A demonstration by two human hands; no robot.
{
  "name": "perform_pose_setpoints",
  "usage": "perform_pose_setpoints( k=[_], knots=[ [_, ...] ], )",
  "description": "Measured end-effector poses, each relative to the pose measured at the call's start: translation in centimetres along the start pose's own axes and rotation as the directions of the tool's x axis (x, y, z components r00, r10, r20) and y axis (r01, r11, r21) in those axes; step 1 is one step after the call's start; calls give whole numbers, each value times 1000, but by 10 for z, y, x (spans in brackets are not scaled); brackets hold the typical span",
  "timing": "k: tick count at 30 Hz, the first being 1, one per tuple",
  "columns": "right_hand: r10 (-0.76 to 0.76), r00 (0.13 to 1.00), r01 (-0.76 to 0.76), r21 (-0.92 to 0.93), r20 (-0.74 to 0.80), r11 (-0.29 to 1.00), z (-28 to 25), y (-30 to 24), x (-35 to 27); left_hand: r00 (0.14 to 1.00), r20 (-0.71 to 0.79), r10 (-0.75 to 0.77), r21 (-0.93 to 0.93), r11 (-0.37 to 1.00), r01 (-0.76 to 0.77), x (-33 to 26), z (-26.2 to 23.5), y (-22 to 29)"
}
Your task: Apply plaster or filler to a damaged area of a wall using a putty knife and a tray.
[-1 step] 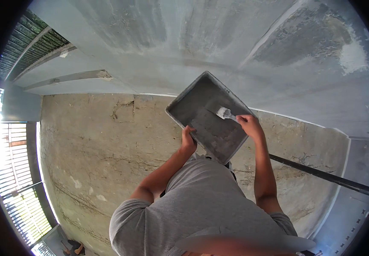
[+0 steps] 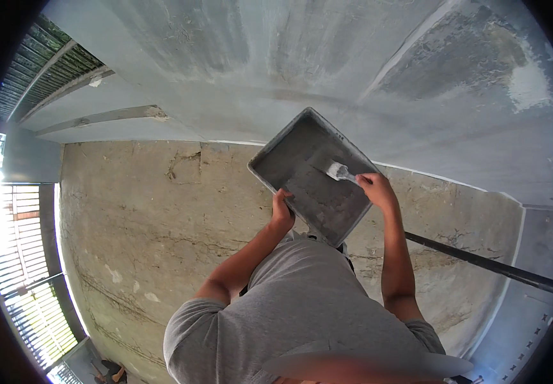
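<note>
A rectangular grey tray [image 2: 305, 137] with raised sides is held tilted in front of my body, its inside coated with dark grey residue. My left hand [image 2: 283, 208] grips the tray's near-left side, thumb over the rim and the other fingers hidden beneath. Over the tray's right side, my right hand [image 2: 377, 190] is closed around the handle of a brush [image 2: 338, 171]. The brush head is whitish and points left toward the middle of the tray. Whether it touches the tray's bottom I cannot tell.
A grey, patchy plastered wall [image 2: 251, 96] rises just beyond the tray. Underfoot is a stained, cracked concrete floor [image 2: 155, 211]. A dark pole [image 2: 487, 264] crosses at right. Barred openings [image 2: 30, 256] let in light at left, and a dark object [image 2: 111, 371] lies at lower left.
My right hand and the brush have shifted very slightly right and toward me. The tray and my left hand look unmoved.
</note>
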State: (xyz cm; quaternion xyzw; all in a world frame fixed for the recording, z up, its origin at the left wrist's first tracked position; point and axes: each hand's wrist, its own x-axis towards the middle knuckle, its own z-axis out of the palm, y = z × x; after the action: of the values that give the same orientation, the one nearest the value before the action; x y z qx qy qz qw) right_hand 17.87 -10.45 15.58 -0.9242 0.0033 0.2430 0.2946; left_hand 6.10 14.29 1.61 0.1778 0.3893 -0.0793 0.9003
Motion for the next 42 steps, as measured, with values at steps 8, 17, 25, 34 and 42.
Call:
perform_pose_setpoints(
  k=[8, 17, 25, 34, 42],
  knots=[
    [-254, 948, 276, 101, -193, 956, -39, -47, -38, 998, 68, 6, -14, 1000, -5, 14, -3, 1],
    [-532, 805, 473, -257, -264, 843, 7, -37, -16, 992, 119, 35, 19, 999, -38, 16, 1, 3],
    [-484, 817, 462, -145, -314, 875, -19, -32, -39, 992, 124, 31, -17, 999, -29, 21, -11, 6],
    [-101, 959, 235, 547, -263, 804, -54, -29, -81, 998, 11, 68, 35, 997, -69, 0, 18, 23],
    [-74, 971, 241, 911, -230, 334, -49, -20, -91, 976, 117, 185, 27, 981, -190, 11, -1, 29]
  ],
)
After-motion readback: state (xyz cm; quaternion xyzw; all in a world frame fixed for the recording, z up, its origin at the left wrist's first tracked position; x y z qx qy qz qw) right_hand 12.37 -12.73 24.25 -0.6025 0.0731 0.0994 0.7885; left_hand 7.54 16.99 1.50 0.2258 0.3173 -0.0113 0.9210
